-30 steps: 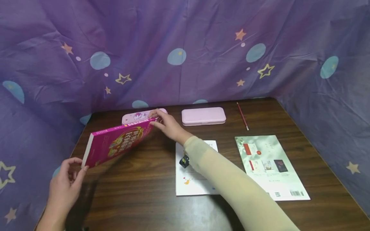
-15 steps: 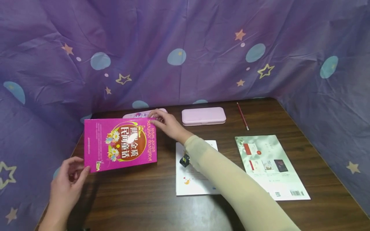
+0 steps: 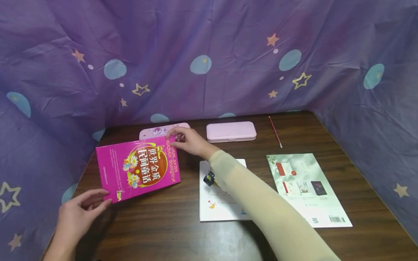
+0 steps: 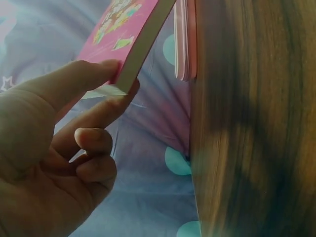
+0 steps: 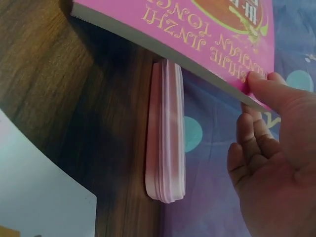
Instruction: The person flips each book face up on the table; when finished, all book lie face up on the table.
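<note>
The bright pink paperback book (image 3: pixel 138 168) is held up off the brown wooden worktop (image 3: pixel 163 224). The left hand (image 3: pixel 80 214) pinches its near corner; the right hand (image 3: pixel 189 140) pinches its far corner. Just behind the right hand lie two shut pink pencil cases (image 3: pixel 231 131). The book has tipped lower than a moment ago.

You've got the book (image 3: pixel 138 168) at table (image 3: pixel 156 232) left, betw. left hand (image 3: pixel 80 214) at its near corner & right hand (image 3: pixel 187 139) at its far corner. Printed case (image 3: pixel 156 130) behind it, plain case (image 3: pixel 231 131) to the right, pencil (image 3: pixel 275 131) further right. White sheet (image 3: pixel 215 203) under your right forearm, booklet (image 3: pixel 307 188) right of it.
</note>
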Motion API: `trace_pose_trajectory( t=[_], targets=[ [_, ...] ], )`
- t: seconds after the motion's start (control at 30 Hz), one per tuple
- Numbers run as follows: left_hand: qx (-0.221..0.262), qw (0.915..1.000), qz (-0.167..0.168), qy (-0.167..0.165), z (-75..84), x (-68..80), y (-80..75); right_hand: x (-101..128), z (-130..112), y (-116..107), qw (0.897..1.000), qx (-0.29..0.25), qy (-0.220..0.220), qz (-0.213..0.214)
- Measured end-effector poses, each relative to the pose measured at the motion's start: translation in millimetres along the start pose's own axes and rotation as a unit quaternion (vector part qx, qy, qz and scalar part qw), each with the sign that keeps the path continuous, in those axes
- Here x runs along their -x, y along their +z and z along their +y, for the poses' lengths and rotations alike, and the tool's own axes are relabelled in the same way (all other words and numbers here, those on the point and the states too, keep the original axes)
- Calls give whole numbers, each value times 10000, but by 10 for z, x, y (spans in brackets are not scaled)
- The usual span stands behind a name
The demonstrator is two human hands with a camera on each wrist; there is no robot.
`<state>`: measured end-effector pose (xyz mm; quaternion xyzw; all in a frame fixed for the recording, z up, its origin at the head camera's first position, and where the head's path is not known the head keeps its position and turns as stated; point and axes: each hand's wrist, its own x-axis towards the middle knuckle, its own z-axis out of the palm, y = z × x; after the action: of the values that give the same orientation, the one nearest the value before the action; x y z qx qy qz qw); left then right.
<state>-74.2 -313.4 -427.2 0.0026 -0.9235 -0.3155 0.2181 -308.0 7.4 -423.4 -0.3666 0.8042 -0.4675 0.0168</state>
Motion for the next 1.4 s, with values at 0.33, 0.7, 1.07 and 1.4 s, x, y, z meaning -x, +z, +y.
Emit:
trace_pose_trajectory(
  t=[0.33, 0.7, 1.07, 1.4],
  targets=[
    [77, 9879, -1545, -81, 4, 27, 85, -15, 51, 75, 9976, 401, 93, -553],
    [117, 9537, -2880, -860, -37, 69, 164, -29, 104, 209, 9900, 856, -48, -1116],
    [-286, 9500, -2957, -956, -27, 98, 189, -9, 184, 278, 9750, 1487, 375, -1608],
    [-396, 9551, -2857, -671, -63, 83, 189, 62, 145, 278, 9548, 2136, 695, -1947]
  ],
)
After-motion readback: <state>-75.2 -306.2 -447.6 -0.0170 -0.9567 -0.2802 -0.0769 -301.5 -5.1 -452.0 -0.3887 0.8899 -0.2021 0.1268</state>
